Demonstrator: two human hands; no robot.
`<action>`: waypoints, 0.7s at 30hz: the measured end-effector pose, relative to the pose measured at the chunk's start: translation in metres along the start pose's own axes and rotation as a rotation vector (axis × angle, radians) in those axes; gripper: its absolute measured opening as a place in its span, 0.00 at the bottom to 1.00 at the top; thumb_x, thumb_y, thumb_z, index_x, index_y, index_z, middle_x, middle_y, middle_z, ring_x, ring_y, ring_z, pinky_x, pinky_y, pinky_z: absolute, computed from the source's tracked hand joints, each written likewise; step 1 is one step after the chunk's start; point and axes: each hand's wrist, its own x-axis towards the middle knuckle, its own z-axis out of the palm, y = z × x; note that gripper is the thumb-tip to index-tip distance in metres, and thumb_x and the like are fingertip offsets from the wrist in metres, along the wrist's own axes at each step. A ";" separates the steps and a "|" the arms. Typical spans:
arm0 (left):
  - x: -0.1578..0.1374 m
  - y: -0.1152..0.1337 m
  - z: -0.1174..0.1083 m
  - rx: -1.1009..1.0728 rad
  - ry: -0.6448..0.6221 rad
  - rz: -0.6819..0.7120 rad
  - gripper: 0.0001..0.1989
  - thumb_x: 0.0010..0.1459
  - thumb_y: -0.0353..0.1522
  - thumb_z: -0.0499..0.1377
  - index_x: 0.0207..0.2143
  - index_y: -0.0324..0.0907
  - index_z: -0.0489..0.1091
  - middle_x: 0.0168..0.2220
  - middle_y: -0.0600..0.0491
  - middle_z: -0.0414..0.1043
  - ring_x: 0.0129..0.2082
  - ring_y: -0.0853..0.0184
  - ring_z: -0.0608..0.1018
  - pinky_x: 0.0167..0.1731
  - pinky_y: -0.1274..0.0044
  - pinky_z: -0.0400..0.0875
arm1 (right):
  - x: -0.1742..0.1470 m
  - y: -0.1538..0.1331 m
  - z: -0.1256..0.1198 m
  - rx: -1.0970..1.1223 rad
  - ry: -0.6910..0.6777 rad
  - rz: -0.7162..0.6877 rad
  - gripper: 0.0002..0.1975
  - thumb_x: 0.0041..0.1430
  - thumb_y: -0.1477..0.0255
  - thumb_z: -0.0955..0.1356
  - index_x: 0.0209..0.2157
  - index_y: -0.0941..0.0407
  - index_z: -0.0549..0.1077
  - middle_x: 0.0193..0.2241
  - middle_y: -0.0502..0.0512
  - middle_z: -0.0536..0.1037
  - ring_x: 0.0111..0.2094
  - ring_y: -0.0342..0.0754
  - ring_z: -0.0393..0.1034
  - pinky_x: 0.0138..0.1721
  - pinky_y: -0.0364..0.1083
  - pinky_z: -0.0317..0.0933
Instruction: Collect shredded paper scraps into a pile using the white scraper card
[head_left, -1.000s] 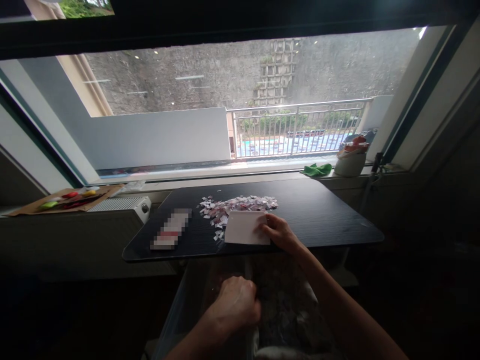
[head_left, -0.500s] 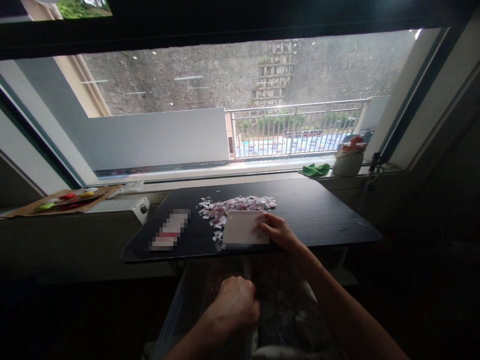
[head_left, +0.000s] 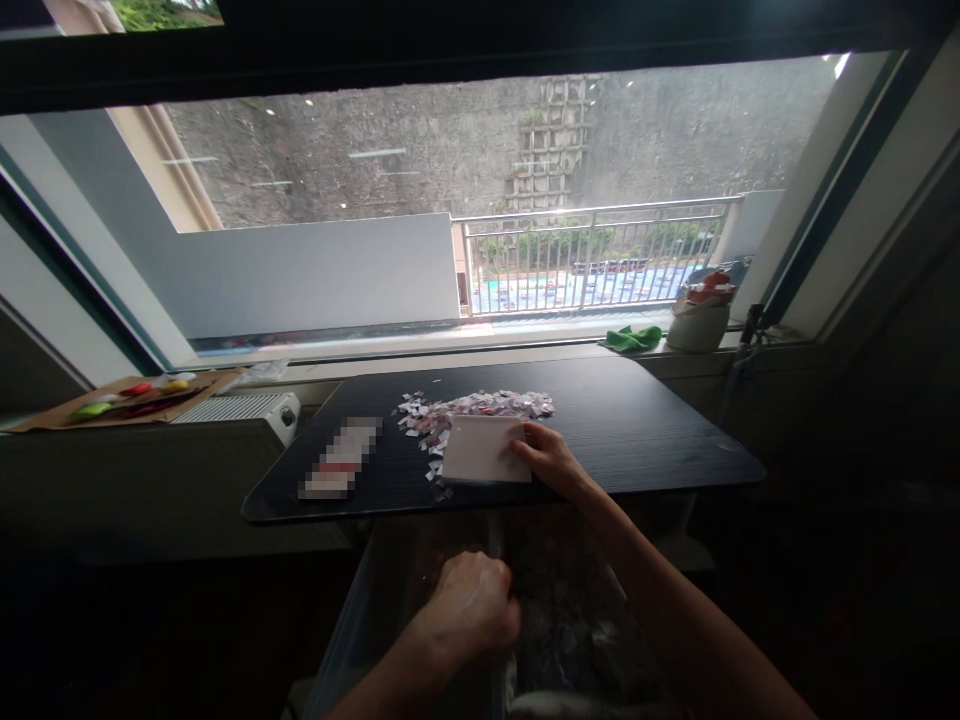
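Observation:
My right hand (head_left: 551, 458) pinches the right edge of a flat white rectangular card (head_left: 486, 450) above the front of a black table (head_left: 630, 420). Just behind and left of the card lies a heap of small pale paper-like pieces (head_left: 487, 404), partly covered by it. Below the table's front edge, my left hand (head_left: 480, 598) is closed in a fist over a see-through container (head_left: 367, 610). A dark, bag-like mass with pale bits (head_left: 570, 620) lies to its right, in shadow. What the left fingers hold is hidden.
A blurred-out pale strip (head_left: 341, 460) lies on the table's left part. On the left, a radiator (head_left: 247, 420) carries a brown sheet (head_left: 45, 410) with colourful items. A green cloth (head_left: 631, 339) and a white pot (head_left: 697, 325) stand along the windowsill.
My right hand and the white card have shifted slightly left and away from me. The left hand stays where it was.

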 end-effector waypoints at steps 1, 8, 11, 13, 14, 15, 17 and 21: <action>0.000 0.000 0.000 -0.002 -0.001 0.002 0.19 0.49 0.32 0.47 0.35 0.35 0.75 0.33 0.39 0.75 0.36 0.56 0.77 0.36 0.70 0.70 | 0.001 0.000 0.002 -0.013 0.013 0.002 0.13 0.43 0.71 0.66 0.34 0.57 0.72 0.30 0.51 0.78 0.32 0.47 0.72 0.32 0.45 0.66; 0.001 -0.002 0.002 -0.001 -0.002 -0.003 0.19 0.49 0.32 0.47 0.34 0.35 0.75 0.32 0.39 0.75 0.35 0.55 0.77 0.35 0.70 0.70 | -0.003 -0.006 0.008 -0.021 -0.096 0.021 0.10 0.43 0.72 0.66 0.30 0.57 0.73 0.27 0.49 0.76 0.29 0.45 0.70 0.29 0.42 0.64; 0.001 -0.002 0.002 -0.009 0.002 0.005 0.19 0.49 0.33 0.47 0.34 0.35 0.75 0.32 0.38 0.75 0.35 0.54 0.77 0.35 0.68 0.70 | -0.005 -0.008 0.005 0.017 -0.020 0.028 0.11 0.43 0.72 0.65 0.31 0.58 0.72 0.27 0.49 0.76 0.29 0.44 0.69 0.28 0.41 0.62; 0.001 -0.002 0.002 -0.010 -0.001 0.007 0.19 0.49 0.33 0.48 0.34 0.35 0.75 0.32 0.38 0.75 0.35 0.54 0.77 0.36 0.68 0.70 | -0.006 -0.008 0.004 0.009 0.028 0.030 0.11 0.43 0.72 0.65 0.31 0.58 0.72 0.27 0.49 0.75 0.28 0.44 0.68 0.28 0.41 0.62; 0.002 -0.002 0.002 -0.009 -0.003 0.006 0.19 0.49 0.33 0.48 0.34 0.35 0.75 0.32 0.38 0.75 0.35 0.54 0.77 0.36 0.68 0.71 | -0.006 -0.008 0.004 -0.001 0.032 0.032 0.11 0.43 0.72 0.65 0.31 0.58 0.72 0.26 0.48 0.75 0.28 0.44 0.68 0.27 0.41 0.61; 0.002 -0.002 0.002 -0.010 -0.002 0.005 0.19 0.49 0.33 0.48 0.35 0.35 0.75 0.33 0.38 0.75 0.35 0.54 0.77 0.36 0.68 0.71 | -0.006 -0.007 0.004 -0.009 0.025 0.034 0.10 0.42 0.73 0.65 0.31 0.58 0.72 0.26 0.48 0.74 0.27 0.43 0.68 0.27 0.41 0.61; 0.002 -0.002 0.003 -0.010 -0.003 -0.001 0.19 0.49 0.33 0.48 0.35 0.34 0.75 0.33 0.38 0.75 0.35 0.54 0.77 0.36 0.67 0.71 | -0.006 -0.008 0.004 -0.006 -0.013 0.038 0.10 0.42 0.72 0.65 0.30 0.58 0.72 0.25 0.48 0.74 0.27 0.43 0.67 0.27 0.40 0.60; 0.003 -0.003 0.004 0.000 -0.005 0.002 0.19 0.48 0.32 0.48 0.35 0.34 0.75 0.33 0.38 0.75 0.35 0.55 0.77 0.37 0.68 0.71 | -0.006 -0.007 0.004 0.058 -0.077 0.035 0.11 0.42 0.71 0.66 0.31 0.58 0.72 0.26 0.48 0.75 0.28 0.44 0.68 0.28 0.41 0.61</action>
